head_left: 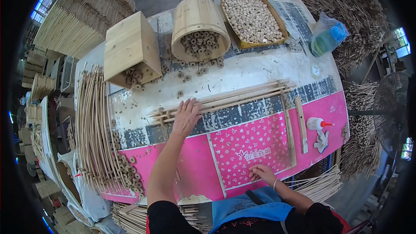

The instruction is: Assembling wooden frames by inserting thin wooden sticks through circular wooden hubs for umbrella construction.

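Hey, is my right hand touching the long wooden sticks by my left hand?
Apart. In the head view, a stretch of pink covering shows plainly between your right hand and the long wooden sticks.

Beyond your table (pixel 255 67) to the left, you are facing a tall stack of wooden slats (pixel 82 21). At the far side, a yellow-rimmed tray (pixel 255 44) is holding many pale round beads (pixel 251 19). Near the far right corner, a green bottle (pixel 321 47) with a blue top is leaning inside a clear plastic bag (pixel 323 21). Off to your right, a caged fan (pixel 392 97) is standing near bundled thin brown sticks (pixel 351 13); a white sack (pixel 93 197) is slumping low on your left.
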The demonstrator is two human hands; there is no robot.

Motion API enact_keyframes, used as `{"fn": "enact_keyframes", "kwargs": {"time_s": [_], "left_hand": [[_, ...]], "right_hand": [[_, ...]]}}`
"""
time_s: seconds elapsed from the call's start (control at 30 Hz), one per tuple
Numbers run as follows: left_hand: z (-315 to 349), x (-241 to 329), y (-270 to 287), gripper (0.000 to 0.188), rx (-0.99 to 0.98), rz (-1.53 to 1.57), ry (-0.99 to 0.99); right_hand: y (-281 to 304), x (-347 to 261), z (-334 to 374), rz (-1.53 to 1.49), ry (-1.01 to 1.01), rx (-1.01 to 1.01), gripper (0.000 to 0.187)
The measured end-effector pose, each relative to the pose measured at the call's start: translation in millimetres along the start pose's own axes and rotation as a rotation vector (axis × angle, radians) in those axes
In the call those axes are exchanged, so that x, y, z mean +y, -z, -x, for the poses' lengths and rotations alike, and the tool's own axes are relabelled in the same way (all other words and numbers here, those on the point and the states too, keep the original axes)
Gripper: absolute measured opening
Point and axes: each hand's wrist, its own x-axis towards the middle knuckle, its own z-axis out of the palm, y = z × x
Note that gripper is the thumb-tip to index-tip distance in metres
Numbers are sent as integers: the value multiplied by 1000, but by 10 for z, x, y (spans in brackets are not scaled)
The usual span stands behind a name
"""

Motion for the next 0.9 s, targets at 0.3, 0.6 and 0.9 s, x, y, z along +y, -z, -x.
{"fn": "enact_keyframes", "kwargs": {"time_s": [0.3, 0.6, 0.9], "left_hand": [[-50, -94, -8, 45, -53, -12, -115], [-179, 30, 95, 64, -69, 14, -31], [-188, 21, 27, 63, -133, 46, 17]], "right_hand": [[33, 24, -15, -37, -25, 1, 23], [21, -16, 14, -33, -18, -4, 25], [-4, -27, 44, -20, -5, -6, 26]]}}
